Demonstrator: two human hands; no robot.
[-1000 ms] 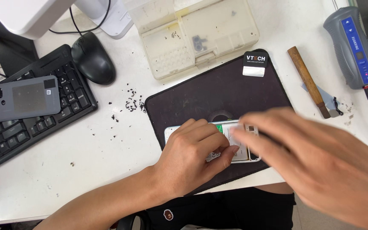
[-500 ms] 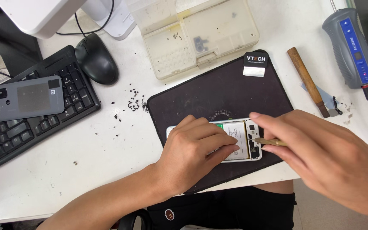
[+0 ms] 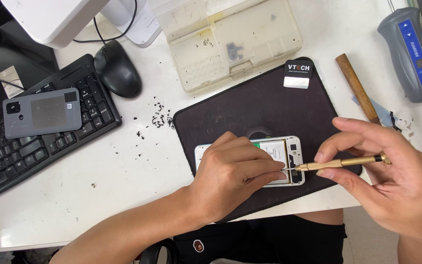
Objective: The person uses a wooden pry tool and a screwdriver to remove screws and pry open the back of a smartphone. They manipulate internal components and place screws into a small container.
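Note:
An opened white phone (image 3: 289, 149) lies back-up on a dark work mat (image 3: 250, 107), its battery and inner frame showing. My left hand (image 3: 233, 176) rests on the phone and pins it down, covering most of it. My right hand (image 3: 391, 178) pinches a slim gold screwdriver (image 3: 343, 163) held level, its tip touching the phone near the right end of the battery, just beside my left fingertips.
A grey phone back cover (image 3: 42, 112) lies on a black keyboard (image 3: 6, 151) at left, by a black mouse (image 3: 117, 68). A clear parts tray (image 3: 230, 41) sits behind the mat. A wooden-handled tool (image 3: 356, 88) and a grey-blue electric tool (image 3: 411, 54) lie right. Small dark specks (image 3: 159, 117) dot the table.
My right hand has pulled back to the right, uncovering the phone's right end, and now holds the screwdriver level with its tip on the phone. My left hand stays pressed on the phone.

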